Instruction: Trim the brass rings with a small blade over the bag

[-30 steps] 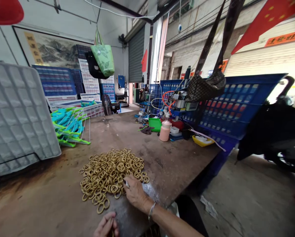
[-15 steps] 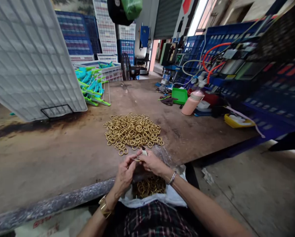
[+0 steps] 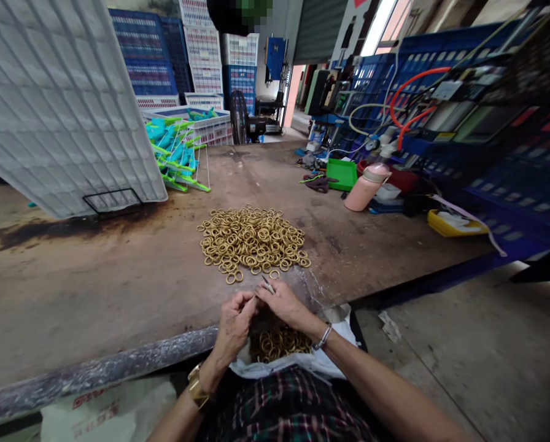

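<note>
My left hand [image 3: 235, 320] is closed in a pinch at the table's front edge, on a brass-coloured ring that its fingers almost wholly hide. Touching those fingertips, my right hand [image 3: 282, 303] is closed around a small knife [image 3: 268, 285], whose dark tip points up and away from me. Just beyond both hands lies a broad heap of brass-coloured rings [image 3: 251, 239], with a few loose ones along its near side. Below my wrists, more rings [image 3: 279, 344] fill an open white sack [image 3: 298, 361] at my lap, partly covered by my right forearm.
A tall white plastic crate [image 3: 72, 110] stands at the left, beside turquoise and green plastic pieces [image 3: 178, 153]. Farther right on the table [image 3: 155, 294] are a green tray [image 3: 342, 174], a pink bottle [image 3: 366, 188] and a yellow dish [image 3: 454, 224]. Stacked crates [image 3: 201, 55] rise behind.
The ring between my hands showed more clearly before and is now mostly covered by fingers. The knife has tilted slightly in my right hand. The whole view has shifted a little.
</note>
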Motion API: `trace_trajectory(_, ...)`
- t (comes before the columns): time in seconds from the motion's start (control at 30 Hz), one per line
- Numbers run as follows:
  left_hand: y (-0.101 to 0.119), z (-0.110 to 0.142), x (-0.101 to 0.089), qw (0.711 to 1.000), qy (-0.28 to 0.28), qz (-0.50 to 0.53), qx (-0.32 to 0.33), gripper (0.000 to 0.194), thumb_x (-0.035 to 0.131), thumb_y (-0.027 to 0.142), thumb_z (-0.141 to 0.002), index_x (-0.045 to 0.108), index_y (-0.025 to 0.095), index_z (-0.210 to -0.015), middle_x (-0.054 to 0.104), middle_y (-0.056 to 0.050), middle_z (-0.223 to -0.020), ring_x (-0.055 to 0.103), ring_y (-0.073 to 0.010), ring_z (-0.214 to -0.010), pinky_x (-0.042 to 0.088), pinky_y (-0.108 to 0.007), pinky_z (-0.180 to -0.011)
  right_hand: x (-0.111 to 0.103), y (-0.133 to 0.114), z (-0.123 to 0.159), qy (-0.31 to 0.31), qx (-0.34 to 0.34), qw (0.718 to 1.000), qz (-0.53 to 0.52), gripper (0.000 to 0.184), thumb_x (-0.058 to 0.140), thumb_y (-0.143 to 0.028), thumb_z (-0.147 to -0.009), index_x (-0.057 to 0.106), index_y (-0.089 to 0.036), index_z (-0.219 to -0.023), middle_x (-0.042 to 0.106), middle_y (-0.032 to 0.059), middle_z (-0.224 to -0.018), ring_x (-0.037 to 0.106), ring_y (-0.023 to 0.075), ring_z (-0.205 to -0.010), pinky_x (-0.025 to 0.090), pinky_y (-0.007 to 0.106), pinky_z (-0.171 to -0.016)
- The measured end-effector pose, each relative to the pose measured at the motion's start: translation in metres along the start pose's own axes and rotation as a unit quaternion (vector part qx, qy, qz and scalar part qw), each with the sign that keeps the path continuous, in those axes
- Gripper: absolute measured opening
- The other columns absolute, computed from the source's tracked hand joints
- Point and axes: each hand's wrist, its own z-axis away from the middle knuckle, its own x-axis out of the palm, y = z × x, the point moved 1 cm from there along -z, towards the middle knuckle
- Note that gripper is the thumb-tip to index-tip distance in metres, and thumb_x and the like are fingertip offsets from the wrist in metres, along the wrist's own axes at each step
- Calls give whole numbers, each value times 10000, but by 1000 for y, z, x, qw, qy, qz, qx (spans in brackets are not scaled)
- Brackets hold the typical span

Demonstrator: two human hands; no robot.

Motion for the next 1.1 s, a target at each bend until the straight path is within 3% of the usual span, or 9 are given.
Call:
trace_trajectory(0.13, -5, 2, -2, 995, -37, 56, -68, 269, 606, 414, -708, 591, 150, -760, 488, 47, -550, 323, -39, -385, 211, -167, -361, 0, -2, 1, -30, 17, 999, -23, 222, 437, -316, -779, 475, -169, -617, 478, -44, -534, 390, 75, -508, 305, 185, -486)
trace_trajectory(0.3, -7, 4, -3, 982, -80, 138, -100, 284, 614, 418, -709, 556, 153, -795, 490, 40, -607, 331, -27, -403, 195, -148, -351, 0, -5, 3, -53, 19, 998, -41, 251, 417, -325, -796, 483, -170, -610, 507, -31, -531, 403, 77, -496, 309, 189, -483)
trace_trajectory(0.67, -8, 8, 0, 979, -67, 161, -104, 284, 625, 420, -706, 509, 163, -733, 464, 57, -567, 324, -20, -396, 191, -144, -359, 0, -3, 2, -45, 6, 998, -35, 238, 405, -313, -803, 485, -174, -627, 479, -46, -529, 409, 82, -506, 321, 193, -511)
trace_trajectory(0.83, -5, 8, -2, 986, -40, 142, -82, 301, 641, 432, -685, 502, 167, -722, 483, 56, -565, 339, -25, -393, 211, -147, -352, -3, -5, 5, 15, -43, 990, 130, 215, 372, -230, -816, 529, -165, -685, 524, -14, -599, 453, 100, -564, 325, 206, -556)
trace_trajectory(0.97, -3, 7, -2, 993, -22, 92, -69, 328, 627, 469, -680, 503, 167, -705, 476, 59, -536, 335, -29, -379, 224, -155, -349, -3, -4, 12, -25, -108, 937, 332, 144, 411, -148, -772, 553, -170, -780, 562, 7, -667, 447, 115, -586, 289, 227, -572)
trace_trajectory(1.1, -3, 7, -1, 997, -21, 51, -54, 342, 593, 494, -696, 486, 170, -690, 433, 72, -477, 314, -34, -365, 232, -157, -350, 0, -4, 15, -49, -114, 903, 412, 193, 407, -114, -753, 556, -164, -865, 602, 37, -742, 485, 131, -631, 274, 241, -581)
